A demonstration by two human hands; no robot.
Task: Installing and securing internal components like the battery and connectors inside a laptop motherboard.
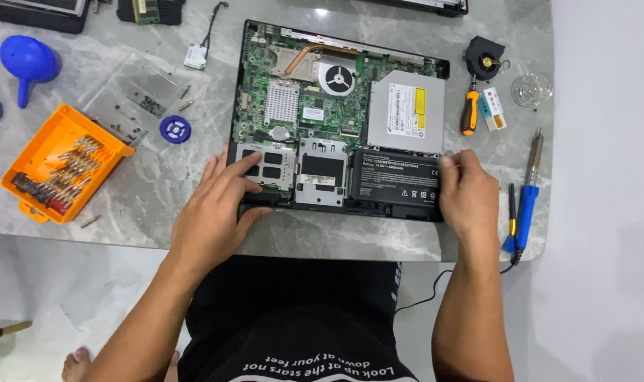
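Note:
An opened laptop base (pixel 258 49) lies on the grey marble table (pixel 152 191), its green circuit board, copper heat pipe, fan and silver optical drive (pixel 405 113) exposed. A black battery pack (pixel 396 184) sits in the near right corner of the base. My right hand (pixel 469 194) grips the battery's right end, thumb on top. My left hand (pixel 219 205) rests on the base's near left corner, fingers spread over a metal card-slot plate (pixel 269 164).
An orange tray of screwdriver bits (pixel 53 159) and a blue air blower (pixel 28 62) lie at the left. A clear screw box, a blue round part, an orange-handled screwdriver (pixel 470 110), a loose fan and a blue soldering iron (pixel 528 201) lie around the laptop.

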